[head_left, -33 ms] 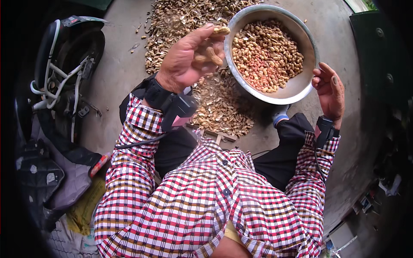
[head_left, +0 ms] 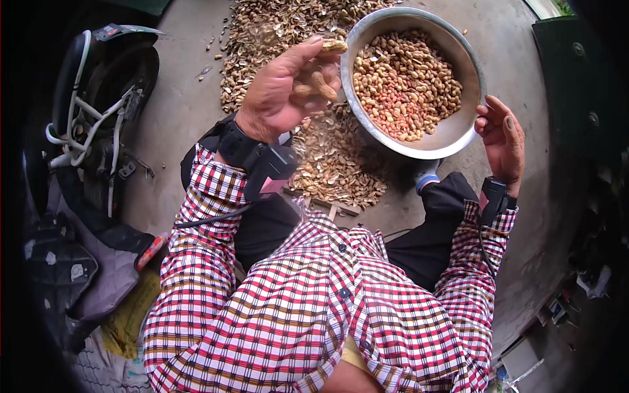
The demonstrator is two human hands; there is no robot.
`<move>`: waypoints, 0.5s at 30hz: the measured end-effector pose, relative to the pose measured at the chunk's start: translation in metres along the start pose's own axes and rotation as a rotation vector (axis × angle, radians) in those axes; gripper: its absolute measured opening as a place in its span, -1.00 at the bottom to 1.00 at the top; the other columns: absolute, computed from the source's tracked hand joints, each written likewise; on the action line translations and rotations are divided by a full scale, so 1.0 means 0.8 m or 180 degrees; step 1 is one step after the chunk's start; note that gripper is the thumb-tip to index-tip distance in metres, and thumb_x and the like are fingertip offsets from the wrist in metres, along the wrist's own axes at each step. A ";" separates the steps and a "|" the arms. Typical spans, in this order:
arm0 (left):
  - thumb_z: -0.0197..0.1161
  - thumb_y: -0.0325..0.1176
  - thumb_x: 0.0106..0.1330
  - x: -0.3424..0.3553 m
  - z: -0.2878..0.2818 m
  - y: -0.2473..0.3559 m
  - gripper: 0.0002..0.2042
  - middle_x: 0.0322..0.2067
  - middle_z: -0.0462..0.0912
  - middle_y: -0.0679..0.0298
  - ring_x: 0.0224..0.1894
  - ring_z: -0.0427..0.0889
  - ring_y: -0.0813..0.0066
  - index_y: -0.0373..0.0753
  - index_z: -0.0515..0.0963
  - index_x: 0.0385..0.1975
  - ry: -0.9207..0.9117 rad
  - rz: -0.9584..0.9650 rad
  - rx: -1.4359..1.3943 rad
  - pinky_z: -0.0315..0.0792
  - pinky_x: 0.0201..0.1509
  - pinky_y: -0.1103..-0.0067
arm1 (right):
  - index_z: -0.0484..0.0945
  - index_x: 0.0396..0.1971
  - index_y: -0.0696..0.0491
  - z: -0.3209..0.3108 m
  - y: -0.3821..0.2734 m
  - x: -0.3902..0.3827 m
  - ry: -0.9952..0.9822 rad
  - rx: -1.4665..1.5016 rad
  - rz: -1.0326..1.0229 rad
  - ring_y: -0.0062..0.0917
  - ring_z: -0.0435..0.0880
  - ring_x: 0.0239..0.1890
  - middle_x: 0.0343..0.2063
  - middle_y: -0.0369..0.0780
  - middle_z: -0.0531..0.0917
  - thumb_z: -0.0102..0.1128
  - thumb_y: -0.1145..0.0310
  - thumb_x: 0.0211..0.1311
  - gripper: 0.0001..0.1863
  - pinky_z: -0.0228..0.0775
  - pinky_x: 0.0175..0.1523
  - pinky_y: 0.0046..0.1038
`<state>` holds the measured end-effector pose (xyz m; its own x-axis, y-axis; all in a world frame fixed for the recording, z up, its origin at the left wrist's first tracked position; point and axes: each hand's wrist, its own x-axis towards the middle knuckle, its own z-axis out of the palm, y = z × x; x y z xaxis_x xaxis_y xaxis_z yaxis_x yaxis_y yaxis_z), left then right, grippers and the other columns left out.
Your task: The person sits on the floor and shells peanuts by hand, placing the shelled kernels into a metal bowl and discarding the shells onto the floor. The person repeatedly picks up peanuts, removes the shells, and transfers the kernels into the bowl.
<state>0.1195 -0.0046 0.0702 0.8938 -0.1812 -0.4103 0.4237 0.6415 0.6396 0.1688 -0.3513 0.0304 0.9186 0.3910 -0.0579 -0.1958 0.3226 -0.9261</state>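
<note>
My left hand point(head_left: 278, 95) is closed loosely around several unshelled peanuts point(head_left: 322, 86). One peanut point(head_left: 334, 47) sits between its thumb and fingertips, and others rest against the palm. This hand is over the shell pile, just left of a metal basin point(head_left: 452, 141). Unshelled peanuts point(head_left: 436, 75) and reddish shelled kernels point(head_left: 403, 98) lie mixed inside the basin. At the basin's right rim, my right hand point(head_left: 504, 144) has its fingers partly curled and its thumb apart, with nothing visible in it. Whether its fingertips touch the rim, I cannot tell.
Broken peanut shells point(head_left: 337, 167) spread over the concrete floor point(head_left: 177, 98) between my legs and beyond. A small wooden piece point(head_left: 334, 206) lies in front of me. To the left stands a wheeled vehicle with a white frame point(head_left: 85, 111), beside dark padded cloth point(head_left: 105, 262) and a yellow sack point(head_left: 134, 321).
My left hand has shifted very slightly left with the peanuts in it. My right hand and the basin look the same.
</note>
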 end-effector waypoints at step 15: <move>-0.01 -0.14 0.26 -0.009 -0.006 0.009 -0.70 -0.58 0.36 0.31 -0.54 0.33 0.55 -0.31 0.43 -0.37 0.0113 0.0075 -0.0011 0.10 -0.74 0.75 | 0.28 0.01 0.26 0.021 -0.006 0.004 -0.0126 -0.0064 0.0033 -0.57 0.49 -0.28 -0.21 -0.11 0.51 -0.05 0.20 0.20 -0.51 0.28 -0.13 -0.57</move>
<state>0.1154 0.0044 0.0746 0.8976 -0.1396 -0.4181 0.4021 0.6477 0.6471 0.1669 -0.3370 0.0411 0.9021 0.4281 -0.0533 -0.1979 0.3010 -0.9329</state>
